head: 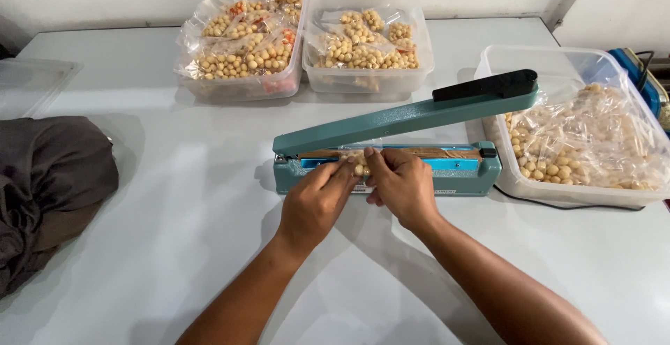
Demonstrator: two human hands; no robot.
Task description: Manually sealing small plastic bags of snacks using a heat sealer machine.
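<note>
Clear nut pouch pinched by both hands on teal sealer.

Both bare forearms are stretched forward from the lower edge of the view and are angled inward, so that the hands are brought together at the centre. The left hand is held palm down, with its wrist nearly straight and its fingers extended forward and curled slightly at the tips. The right hand is set just beside it, knuckles up, with its wrist bent a little toward the left. The fingertips of both hands are pinched close together in a small, tight grip, and the thumbs are tucked underneath, mostly hidden.
</note>
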